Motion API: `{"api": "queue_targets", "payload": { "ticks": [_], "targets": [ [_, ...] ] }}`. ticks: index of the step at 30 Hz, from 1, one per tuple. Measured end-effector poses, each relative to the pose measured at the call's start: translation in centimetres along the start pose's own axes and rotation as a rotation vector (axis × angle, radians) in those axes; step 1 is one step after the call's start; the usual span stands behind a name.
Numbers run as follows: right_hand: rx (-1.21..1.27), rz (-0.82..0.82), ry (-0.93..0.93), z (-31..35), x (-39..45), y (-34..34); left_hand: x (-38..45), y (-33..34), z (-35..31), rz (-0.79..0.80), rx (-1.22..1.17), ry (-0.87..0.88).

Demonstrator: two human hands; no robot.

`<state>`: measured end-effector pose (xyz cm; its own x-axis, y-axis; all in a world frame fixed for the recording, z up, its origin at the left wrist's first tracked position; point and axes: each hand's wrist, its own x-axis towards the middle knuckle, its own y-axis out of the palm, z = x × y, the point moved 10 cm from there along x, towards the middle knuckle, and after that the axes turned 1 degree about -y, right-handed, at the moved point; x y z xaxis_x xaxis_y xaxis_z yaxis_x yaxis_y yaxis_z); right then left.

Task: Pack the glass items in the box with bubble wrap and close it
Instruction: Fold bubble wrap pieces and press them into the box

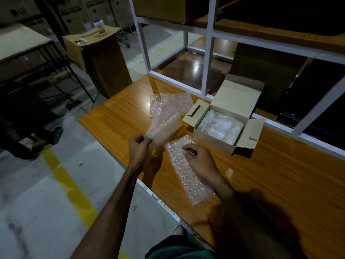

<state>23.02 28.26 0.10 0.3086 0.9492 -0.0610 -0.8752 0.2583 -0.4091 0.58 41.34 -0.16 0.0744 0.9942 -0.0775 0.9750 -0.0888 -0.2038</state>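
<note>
An open cardboard box (211, 136) stands on the wooden table (280, 174), its flaps spread, with wrapped clear items (220, 126) inside. My left hand (139, 148) pinches a bubble wrap sheet (165, 126) and holds it lifted off the table. My right hand (199, 157) rests on a long strip of bubble wrap (188, 180) that lies flat near the table's front edge; its fingers are curled, and I cannot tell whether they grip the strip. Another piece of bubble wrap (171, 102) lies flat behind the lifted sheet.
A white metal shelf frame (206, 58) rises along the table's far side, with cardboard boxes on its shelves. A tall cardboard carton (100, 60) stands on the floor to the left. A yellow line (71, 191) runs along the floor beside the table's edge.
</note>
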Motion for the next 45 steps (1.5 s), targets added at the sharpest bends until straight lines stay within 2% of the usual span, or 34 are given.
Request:
{"api": "queue_targets", "payload": {
  "ticks": [3, 5, 7, 9, 12, 16, 21, 24, 28, 34, 38, 42, 45],
  "targets": [
    [0.167, 0.036, 0.021, 1.2, 0.6, 1.1, -2.2, 0.8, -0.3, 0.124, -0.388, -0.170],
    [0.327, 0.066, 0.085, 1.7, 0.6, 1.9, -4.4, 2.2, -0.3, 0.259, -0.596, -0.347],
    [0.479, 0.084, 0.171, 1.4, 0.2, 2.7, -6.6, 3.6, -0.7, 0.374, -0.763, -0.460],
    [0.629, 0.094, 0.186, 1.5, -0.2, 2.9, -7.9, 4.3, -0.6, 0.402, -0.854, -0.498],
    [0.744, 0.062, 0.142, 1.9, -0.8, 2.0, -8.7, 4.7, 0.3, 0.404, -0.783, -0.476],
    [0.625, 0.031, 0.108, 0.8, -1.7, 0.5, -9.7, 4.8, -0.4, 0.366, -0.500, -0.385],
    [0.585, 0.097, 0.103, -0.2, -3.2, -0.4, -9.9, 5.4, -0.9, 0.360, -0.346, -0.378],
    [0.583, 0.047, 0.109, -0.9, -3.9, -1.4, -9.8, 4.7, -0.3, 0.258, -0.410, -0.404],
    [0.575, -0.021, 0.179, -3.1, -5.0, -2.5, -10.8, 4.2, 0.0, 0.248, -0.470, -0.399],
    [0.665, -0.122, 0.239, -4.6, -6.0, -3.0, -13.9, 5.2, -0.8, 0.485, -0.752, -0.437],
    [0.641, -0.128, 0.228, -4.5, -6.3, -3.0, -15.2, 5.3, -1.1, 0.562, -0.856, -0.445],
    [0.630, -0.081, 0.233, -4.2, -6.4, -2.7, -13.9, 5.0, 0.7, 0.445, -0.905, -0.515],
    [0.723, -0.023, 0.266, -4.0, -6.5, -2.7, -12.0, 4.6, 1.5, 0.382, -0.977, -0.547]
  ]
}}
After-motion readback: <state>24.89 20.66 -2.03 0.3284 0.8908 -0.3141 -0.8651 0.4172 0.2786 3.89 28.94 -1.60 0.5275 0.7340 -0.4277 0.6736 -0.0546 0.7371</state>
